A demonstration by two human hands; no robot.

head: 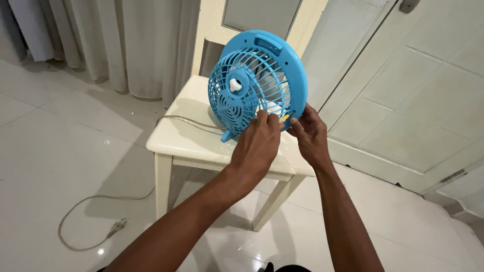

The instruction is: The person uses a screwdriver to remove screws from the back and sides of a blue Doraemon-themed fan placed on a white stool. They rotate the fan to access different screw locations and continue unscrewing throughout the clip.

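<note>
On a cream stool (184,143) over glossy white tile (60,146), both hands, left hand (257,146) and right hand (308,133), pinch the blue fan (257,83) grille at its 5 o'clock edge.

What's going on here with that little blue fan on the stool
A person is working with both hands on a small blue fan standing upright on a cream stool. The left hand and right hand meet at the lower right edge of its grille, fingers pinching something small and yellowish there; what it is cannot be told. The fan's cord trails off the stool onto the tiled floor, its plug lying loose, not plugged in.
</note>
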